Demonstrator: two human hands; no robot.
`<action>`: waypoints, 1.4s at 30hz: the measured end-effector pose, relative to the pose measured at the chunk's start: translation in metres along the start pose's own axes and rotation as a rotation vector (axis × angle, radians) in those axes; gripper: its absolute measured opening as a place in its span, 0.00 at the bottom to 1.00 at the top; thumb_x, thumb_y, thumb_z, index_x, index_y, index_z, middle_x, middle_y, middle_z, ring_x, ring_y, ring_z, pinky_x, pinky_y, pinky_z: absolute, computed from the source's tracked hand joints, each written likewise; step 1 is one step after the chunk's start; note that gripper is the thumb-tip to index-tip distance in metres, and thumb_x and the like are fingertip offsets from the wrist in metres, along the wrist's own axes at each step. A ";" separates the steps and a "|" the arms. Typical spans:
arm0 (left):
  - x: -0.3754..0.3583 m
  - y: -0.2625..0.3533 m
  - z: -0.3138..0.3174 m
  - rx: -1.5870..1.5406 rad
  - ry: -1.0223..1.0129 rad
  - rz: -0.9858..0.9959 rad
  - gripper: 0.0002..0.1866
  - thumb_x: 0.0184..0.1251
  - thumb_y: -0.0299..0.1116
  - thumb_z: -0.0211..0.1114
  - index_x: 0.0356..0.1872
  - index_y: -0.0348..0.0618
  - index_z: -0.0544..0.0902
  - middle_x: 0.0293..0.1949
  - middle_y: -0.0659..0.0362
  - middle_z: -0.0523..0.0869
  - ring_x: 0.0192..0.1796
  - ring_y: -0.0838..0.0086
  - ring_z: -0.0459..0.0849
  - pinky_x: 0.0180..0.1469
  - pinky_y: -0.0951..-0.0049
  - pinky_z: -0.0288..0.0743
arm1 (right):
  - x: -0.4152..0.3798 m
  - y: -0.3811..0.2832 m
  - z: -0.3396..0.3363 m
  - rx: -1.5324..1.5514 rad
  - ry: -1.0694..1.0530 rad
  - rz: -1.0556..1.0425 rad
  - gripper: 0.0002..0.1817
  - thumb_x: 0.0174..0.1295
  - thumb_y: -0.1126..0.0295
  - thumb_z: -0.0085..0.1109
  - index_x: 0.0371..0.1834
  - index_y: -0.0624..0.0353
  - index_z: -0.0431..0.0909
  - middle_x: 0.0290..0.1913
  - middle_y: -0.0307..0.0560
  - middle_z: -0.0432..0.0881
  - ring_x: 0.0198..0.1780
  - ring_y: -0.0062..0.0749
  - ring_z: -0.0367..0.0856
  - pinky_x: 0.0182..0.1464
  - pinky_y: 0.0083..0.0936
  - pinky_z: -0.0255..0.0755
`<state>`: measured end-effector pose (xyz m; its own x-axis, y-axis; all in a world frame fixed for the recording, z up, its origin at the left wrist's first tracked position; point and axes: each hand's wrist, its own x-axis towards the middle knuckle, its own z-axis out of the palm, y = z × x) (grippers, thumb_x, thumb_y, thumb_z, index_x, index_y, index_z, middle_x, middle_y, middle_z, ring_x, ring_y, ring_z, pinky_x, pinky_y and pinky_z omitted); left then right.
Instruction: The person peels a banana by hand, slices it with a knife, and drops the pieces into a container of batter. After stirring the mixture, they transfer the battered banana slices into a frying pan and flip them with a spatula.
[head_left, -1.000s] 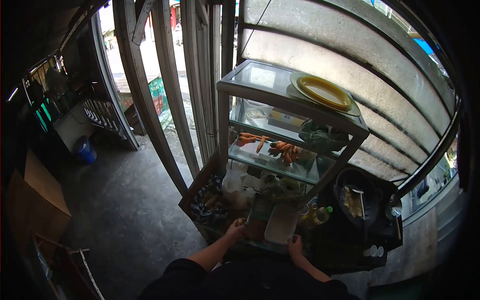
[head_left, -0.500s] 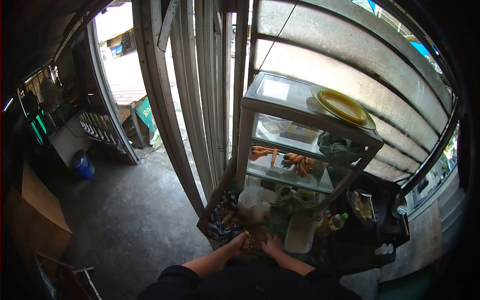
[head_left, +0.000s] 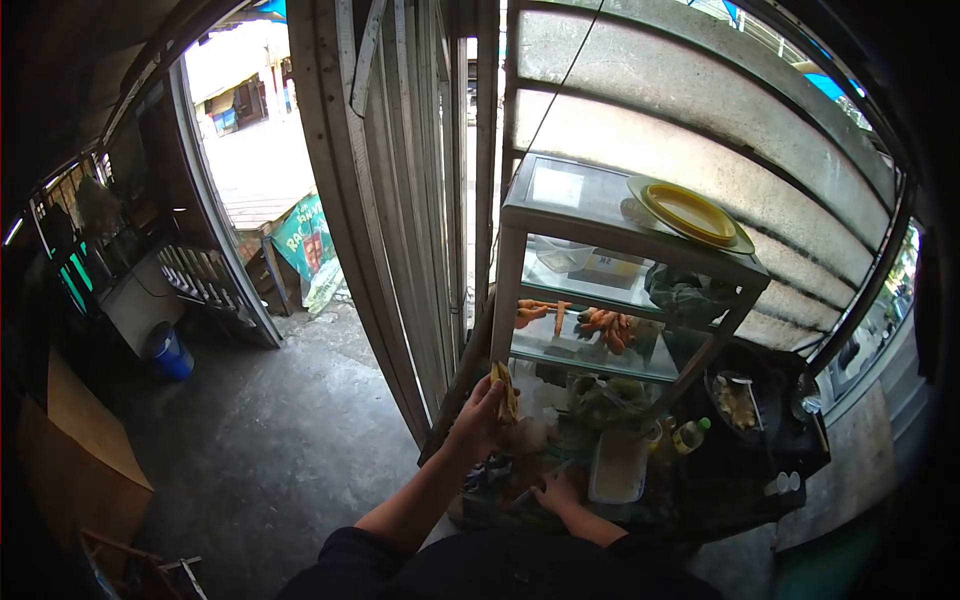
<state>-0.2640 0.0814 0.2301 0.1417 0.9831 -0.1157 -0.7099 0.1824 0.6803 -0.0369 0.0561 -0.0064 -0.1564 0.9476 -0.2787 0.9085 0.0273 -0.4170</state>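
Observation:
My left hand is raised in front of the display case's left corner, its fingers closed round yellow, brown-edged strips that look like banana peel. Lower down, my right hand rests at the dark counter with its fingers curled. A thin pale strip shows by those fingers, too small and dim to name. Just right of that hand sits a rectangular plastic tub with pale contents. Under my left forearm lies a dark-and-white patterned cloth, partly hidden.
A glass display case holds orange pieces and carries yellow plates. To the right are a green-capped bottle, a wok with food and small cups. A blue bin stands on the floor at left.
My left hand has lifted from the counter, up toward the display case, carrying the yellow strips. My right hand stays low at the counter. The whole view has shifted slightly.

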 end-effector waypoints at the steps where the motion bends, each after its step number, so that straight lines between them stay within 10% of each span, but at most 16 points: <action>1: 0.004 -0.002 -0.006 0.034 -0.035 -0.001 0.18 0.73 0.50 0.53 0.57 0.56 0.69 0.45 0.63 0.79 0.36 0.79 0.78 0.29 0.78 0.73 | -0.001 -0.001 0.002 -0.017 -0.030 0.035 0.29 0.55 0.59 0.62 0.62 0.55 0.70 0.57 0.62 0.70 0.54 0.56 0.75 0.55 0.44 0.72; 12: 0.009 0.021 0.002 -0.259 -0.133 -0.102 0.19 0.73 0.40 0.52 0.63 0.55 0.67 0.56 0.60 0.77 0.39 0.69 0.81 0.33 0.73 0.77 | -0.005 0.016 0.023 0.049 -0.037 0.282 0.35 0.52 0.64 0.67 0.63 0.58 0.64 0.52 0.64 0.74 0.54 0.53 0.76 0.54 0.43 0.72; 18: -0.011 0.054 0.036 -0.109 -0.148 0.057 0.24 0.72 0.36 0.54 0.66 0.44 0.64 0.59 0.58 0.75 0.53 0.61 0.81 0.39 0.69 0.81 | -0.032 0.044 0.031 0.942 0.257 0.403 0.31 0.57 0.67 0.65 0.62 0.57 0.63 0.49 0.51 0.78 0.47 0.44 0.79 0.45 0.39 0.76; 21: -0.010 0.054 0.035 -0.095 -0.241 0.055 0.25 0.71 0.37 0.56 0.66 0.43 0.63 0.59 0.56 0.75 0.53 0.62 0.82 0.40 0.74 0.82 | -0.076 0.006 -0.047 1.843 -0.109 0.475 0.18 0.66 0.69 0.55 0.59 0.50 0.67 0.32 0.39 0.78 0.28 0.24 0.74 0.29 0.24 0.69; 25: -0.004 0.044 0.042 -0.103 -0.291 0.111 0.27 0.71 0.38 0.57 0.68 0.47 0.63 0.57 0.55 0.75 0.51 0.64 0.82 0.39 0.78 0.82 | -0.105 -0.046 -0.136 1.867 -0.077 0.348 0.14 0.71 0.62 0.46 0.57 0.51 0.70 0.23 0.35 0.70 0.23 0.21 0.69 0.24 0.22 0.65; 29: -0.001 0.030 0.052 -0.074 -0.331 0.094 0.28 0.70 0.40 0.58 0.69 0.50 0.62 0.56 0.56 0.77 0.48 0.67 0.83 0.40 0.74 0.82 | -0.108 -0.077 -0.203 1.159 0.054 -0.269 0.20 0.75 0.54 0.38 0.63 0.51 0.66 0.14 0.31 0.60 0.15 0.16 0.56 0.19 0.14 0.55; 34: -0.003 0.014 0.066 -0.034 -0.348 0.150 0.30 0.69 0.45 0.60 0.68 0.44 0.64 0.57 0.57 0.77 0.51 0.72 0.81 0.46 0.72 0.80 | -0.139 -0.136 -0.272 0.455 0.239 -0.635 0.32 0.68 0.58 0.53 0.73 0.49 0.56 0.17 0.41 0.69 0.17 0.31 0.69 0.28 0.26 0.66; 42: -0.021 0.002 0.071 -0.048 -0.350 0.188 0.32 0.67 0.51 0.59 0.65 0.42 0.67 0.58 0.55 0.76 0.56 0.71 0.79 0.51 0.70 0.79 | -0.142 -0.157 -0.293 0.137 0.241 -0.709 0.36 0.62 0.59 0.59 0.74 0.43 0.56 0.26 0.49 0.81 0.25 0.42 0.81 0.32 0.33 0.74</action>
<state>-0.2192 0.0601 0.2858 0.2263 0.9368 0.2668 -0.7759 0.0078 0.6308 -0.0442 0.0108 0.3519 -0.5818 0.7614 0.2859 0.5631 0.6308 -0.5339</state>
